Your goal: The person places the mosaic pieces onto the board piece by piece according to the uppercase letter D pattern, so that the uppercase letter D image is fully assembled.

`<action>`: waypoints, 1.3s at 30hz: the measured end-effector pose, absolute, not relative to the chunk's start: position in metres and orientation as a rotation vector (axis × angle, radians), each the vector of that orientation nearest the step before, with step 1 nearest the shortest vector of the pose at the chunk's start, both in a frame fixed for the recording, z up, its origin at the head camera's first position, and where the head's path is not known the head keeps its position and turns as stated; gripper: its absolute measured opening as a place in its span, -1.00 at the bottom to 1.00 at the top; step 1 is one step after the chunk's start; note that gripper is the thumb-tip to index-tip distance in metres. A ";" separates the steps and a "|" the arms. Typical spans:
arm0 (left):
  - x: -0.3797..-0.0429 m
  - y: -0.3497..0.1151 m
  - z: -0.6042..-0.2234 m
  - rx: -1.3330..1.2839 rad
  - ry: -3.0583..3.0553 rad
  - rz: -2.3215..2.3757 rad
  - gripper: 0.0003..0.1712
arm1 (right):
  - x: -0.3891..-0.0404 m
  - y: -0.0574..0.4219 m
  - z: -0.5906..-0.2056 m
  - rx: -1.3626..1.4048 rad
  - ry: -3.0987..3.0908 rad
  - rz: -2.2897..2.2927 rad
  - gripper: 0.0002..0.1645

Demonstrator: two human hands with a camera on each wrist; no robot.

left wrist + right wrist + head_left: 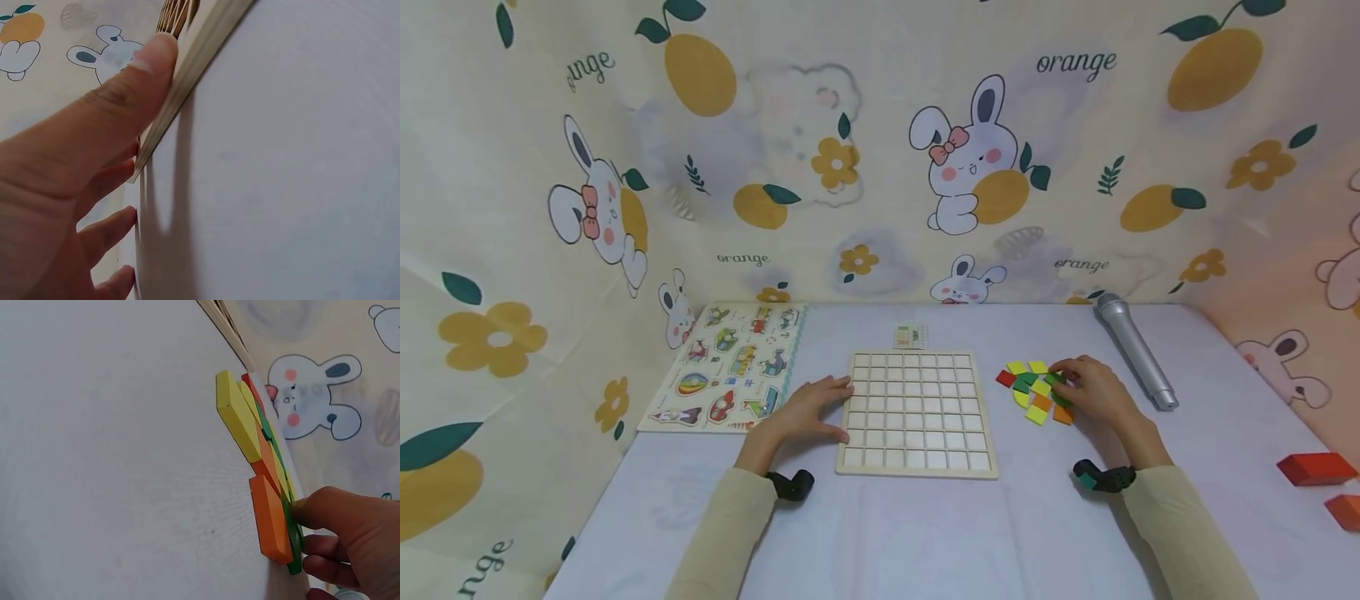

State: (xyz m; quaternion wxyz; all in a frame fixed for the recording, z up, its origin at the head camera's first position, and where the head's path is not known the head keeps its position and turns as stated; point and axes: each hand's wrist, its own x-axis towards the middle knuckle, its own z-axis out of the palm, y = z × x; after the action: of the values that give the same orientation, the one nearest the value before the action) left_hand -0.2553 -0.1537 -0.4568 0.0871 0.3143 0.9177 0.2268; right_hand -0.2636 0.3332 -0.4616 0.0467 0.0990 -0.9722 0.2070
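Note:
A light wooden board with a square grid (919,476) lies flat on the table, its cells white. My left hand (808,410) is at the board's left side, fingers spread; in the left wrist view the thumb (156,56) rests against the rim. To the right of the board, my right hand (1097,392) reaches into a small pile of coloured tiles (1037,414). Its thumb and fingers pinch a green tile (294,540), which lies beside an orange tile (270,519). Yellow, red, orange and other green tiles lie around it.
A picture puzzle board (730,367) lies at the back left. Behind the grid board is a small printed card (911,336). A silver microphone (1135,350) lies at the right, and red blocks (1317,468) at the far right edge. A patterned cloth wall (880,167) stands behind.

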 end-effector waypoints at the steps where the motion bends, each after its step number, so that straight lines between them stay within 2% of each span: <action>1: -0.254 -0.154 -0.457 0.941 2.729 0.697 -0.06 | -0.264 0.334 -0.462 0.294 -2.968 0.626 -0.62; 6: -0.250 -0.154 -0.454 0.965 2.729 0.745 -0.03 | -0.266 0.333 -0.461 0.247 -2.981 0.625 -0.59; 13: -0.250 -0.152 -0.454 0.889 2.752 0.679 -0.10 | -0.266 0.315 -0.456 0.272 -2.830 0.741 -0.63; 21: -0.249 -0.151 -0.453 0.884 2.755 0.683 -0.11 | -0.281 0.260 -0.448 0.475 -2.758 0.938 -0.67; 29: -0.250 -0.155 -0.461 0.900 2.771 0.713 -0.09 | -0.297 0.193 -0.447 0.840 -2.604 1.041 -0.73; 39: -0.250 -0.155 -0.462 0.898 2.764 0.737 -0.11 | -0.308 0.129 -0.461 0.963 -2.628 1.104 -0.77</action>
State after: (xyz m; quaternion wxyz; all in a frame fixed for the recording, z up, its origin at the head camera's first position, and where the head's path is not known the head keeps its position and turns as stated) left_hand -0.2504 -0.1555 -0.4617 0.0716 0.2989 0.9195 0.2451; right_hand -0.3076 0.1288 -0.4607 0.0663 0.3193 -0.8715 0.3662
